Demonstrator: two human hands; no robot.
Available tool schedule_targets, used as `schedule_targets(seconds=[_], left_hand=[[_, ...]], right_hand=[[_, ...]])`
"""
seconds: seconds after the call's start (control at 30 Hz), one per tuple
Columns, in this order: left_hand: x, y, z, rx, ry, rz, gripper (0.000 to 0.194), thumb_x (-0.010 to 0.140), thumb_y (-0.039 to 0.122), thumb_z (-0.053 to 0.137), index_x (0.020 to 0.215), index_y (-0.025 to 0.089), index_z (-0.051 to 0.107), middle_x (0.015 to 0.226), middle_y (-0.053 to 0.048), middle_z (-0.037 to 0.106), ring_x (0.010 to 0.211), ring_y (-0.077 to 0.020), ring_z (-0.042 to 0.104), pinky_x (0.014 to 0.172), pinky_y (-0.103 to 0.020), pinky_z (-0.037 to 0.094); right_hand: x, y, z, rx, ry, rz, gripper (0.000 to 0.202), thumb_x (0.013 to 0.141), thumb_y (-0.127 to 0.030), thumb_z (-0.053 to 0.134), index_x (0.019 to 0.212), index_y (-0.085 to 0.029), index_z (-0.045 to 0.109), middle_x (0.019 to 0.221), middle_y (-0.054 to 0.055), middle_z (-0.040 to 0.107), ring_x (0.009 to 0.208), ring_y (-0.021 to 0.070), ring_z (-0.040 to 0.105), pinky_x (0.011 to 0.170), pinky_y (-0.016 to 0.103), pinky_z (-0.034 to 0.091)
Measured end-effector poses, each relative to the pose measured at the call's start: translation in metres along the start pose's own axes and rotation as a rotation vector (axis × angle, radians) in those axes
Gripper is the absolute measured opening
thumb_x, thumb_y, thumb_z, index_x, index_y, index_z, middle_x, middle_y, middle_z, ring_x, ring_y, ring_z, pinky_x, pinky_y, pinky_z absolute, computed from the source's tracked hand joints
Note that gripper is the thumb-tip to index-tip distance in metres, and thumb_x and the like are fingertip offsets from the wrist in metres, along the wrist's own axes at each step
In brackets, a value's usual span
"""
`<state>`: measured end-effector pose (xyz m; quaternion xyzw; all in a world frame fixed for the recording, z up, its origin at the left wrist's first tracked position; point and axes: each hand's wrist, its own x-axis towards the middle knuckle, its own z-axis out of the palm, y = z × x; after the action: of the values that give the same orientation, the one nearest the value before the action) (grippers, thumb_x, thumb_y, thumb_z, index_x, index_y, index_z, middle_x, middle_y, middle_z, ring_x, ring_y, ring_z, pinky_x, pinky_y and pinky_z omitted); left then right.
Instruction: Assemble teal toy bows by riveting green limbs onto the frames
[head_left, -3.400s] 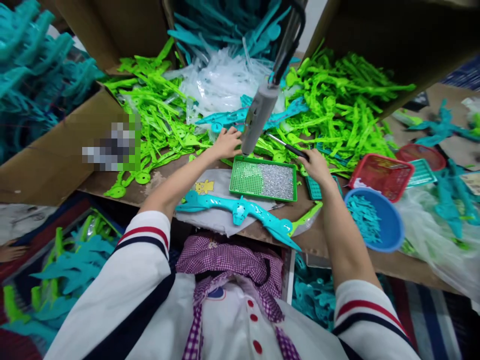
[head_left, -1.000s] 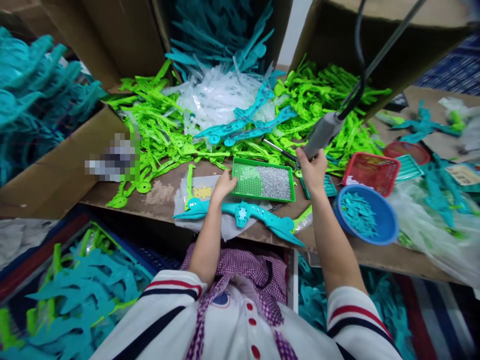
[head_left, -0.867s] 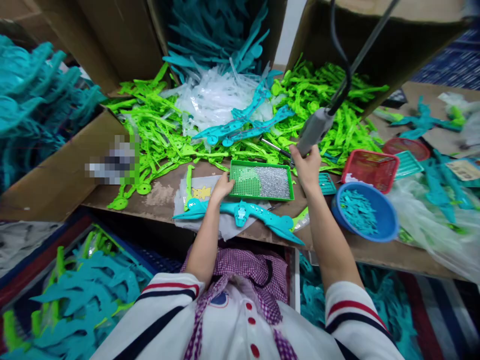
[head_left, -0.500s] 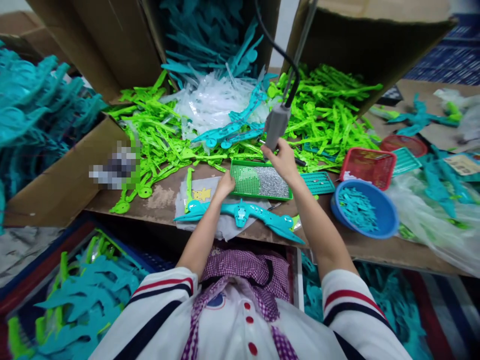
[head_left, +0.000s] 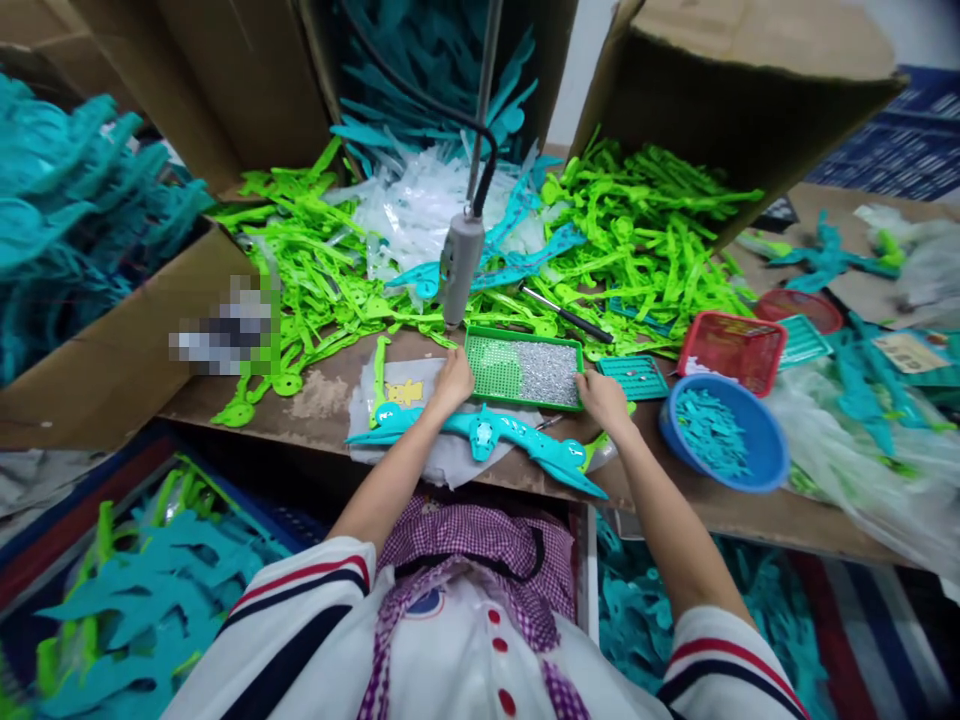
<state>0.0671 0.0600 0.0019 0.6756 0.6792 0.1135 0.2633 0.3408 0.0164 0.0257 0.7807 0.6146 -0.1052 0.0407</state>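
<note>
Teal plastic bow-shaped toy piece (head_left: pixel 480 437) lies flat on a white cloth (head_left: pixel 442 455) at the near edge of the cardboard-covered bench (head_left: pixel 322 395), its long axis running left to right, the right tip overhanging the edge. Both hands sit at its far side. The left hand (head_left: pixel 452 380) rests on its left limb, fingers curled down onto the plastic rather than wrapped round it. The right hand (head_left: pixel 602 398) lies just above the right limb, by the corner of the green screw tray (head_left: pixel 523 371); fingers loosely bent, and whether they touch the piece cannot be told. A hanging electric screwdriver (head_left: pixel 459 268) dangles free just behind the tray, nearer the left hand. Room is tight: a blue bowl (head_left: pixel 724 440) crowds the right, a green parts heap (head_left: pixel 645 240) the far side.
</note>
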Motion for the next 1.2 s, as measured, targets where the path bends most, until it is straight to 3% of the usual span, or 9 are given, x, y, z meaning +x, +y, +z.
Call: schedule_targets(seconds=[0.1, 0.27, 0.37, 0.57, 0.77, 1.07, 1.2], left_hand=[[0.002, -0.004, 0.001, -0.028, -0.011, 0.011, 0.048, 0.093, 0.009, 0.034, 0.14, 0.012, 0.047, 0.138, -0.024, 0.055, 0.124, -0.0349, 0.06, 0.101, -0.044, 0.048], [0.008, -0.014, 0.001, -0.059, -0.04, 0.038, 0.056, 0.099, 0.021, 0.036, 0.155, 0.012, 0.033, 0.154, -0.023, 0.043, 0.137, -0.0349, 0.052, 0.109, -0.044, 0.044], [0.009, -0.015, 0.002, -0.064, -0.055, 0.045, 0.058, 0.1, 0.023, 0.035, 0.156, 0.012, 0.03, 0.157, -0.023, 0.039, 0.142, -0.0349, 0.046, 0.112, -0.045, 0.041], [0.006, -0.01, 0.001, -0.062, -0.084, 0.032, 0.062, 0.1, 0.026, 0.033, 0.158, 0.006, 0.023, 0.16, -0.028, 0.032, 0.142, -0.0397, 0.045, 0.112, -0.05, 0.041], [0.003, -0.008, -0.002, -0.005, -0.099, 0.034, 0.063, 0.101, 0.027, 0.031, 0.16, 0.009, 0.02, 0.16, -0.024, 0.033, 0.143, -0.0357, 0.044, 0.112, -0.046, 0.042], [-0.005, 0.002, -0.005, -0.008, -0.088, 0.043, 0.063, 0.095, 0.016, 0.033, 0.157, 0.014, 0.026, 0.152, -0.022, 0.042, 0.138, -0.0367, 0.048, 0.107, -0.051, 0.046], [-0.005, 0.0, -0.008, 0.009, -0.08, 0.038, 0.061, 0.092, 0.012, 0.036, 0.153, 0.012, 0.032, 0.148, -0.025, 0.044, 0.133, -0.0381, 0.052, 0.104, -0.05, 0.048]], right_hand=[[-0.01, -0.007, -0.014, -0.041, 0.049, -0.005, 0.05, 0.101, -0.031, 0.029, 0.107, -0.009, 0.073, 0.102, 0.023, 0.075, 0.093, 0.0296, 0.07, 0.075, 0.035, 0.04], [-0.028, -0.017, -0.056, -0.143, 0.202, 0.015, 0.05, 0.099, -0.038, 0.032, 0.102, -0.013, 0.075, 0.095, 0.022, 0.075, 0.086, 0.0321, 0.07, 0.068, 0.035, 0.036], [-0.029, -0.027, -0.076, -0.179, 0.206, -0.002, 0.048, 0.098, -0.036, 0.034, 0.1, -0.013, 0.076, 0.095, 0.022, 0.075, 0.086, 0.0334, 0.07, 0.066, 0.036, 0.035], [-0.026, -0.037, -0.093, -0.205, 0.22, -0.009, 0.045, 0.097, -0.034, 0.037, 0.098, -0.012, 0.077, 0.095, 0.022, 0.075, 0.085, 0.0309, 0.068, 0.067, 0.035, 0.037], [-0.022, -0.03, -0.087, -0.203, 0.206, 0.017, 0.045, 0.097, -0.034, 0.037, 0.1, -0.012, 0.076, 0.097, 0.022, 0.075, 0.089, 0.0319, 0.069, 0.07, 0.034, 0.04], [-0.004, -0.007, -0.034, -0.149, 0.031, 0.058, 0.045, 0.1, -0.031, 0.034, 0.108, -0.011, 0.073, 0.105, 0.022, 0.075, 0.099, 0.0325, 0.07, 0.075, 0.034, 0.042], [-0.01, -0.003, -0.026, -0.138, 0.047, 0.045, 0.047, 0.102, -0.033, 0.031, 0.109, -0.012, 0.072, 0.104, 0.021, 0.075, 0.098, 0.0324, 0.07, 0.076, 0.034, 0.041]])
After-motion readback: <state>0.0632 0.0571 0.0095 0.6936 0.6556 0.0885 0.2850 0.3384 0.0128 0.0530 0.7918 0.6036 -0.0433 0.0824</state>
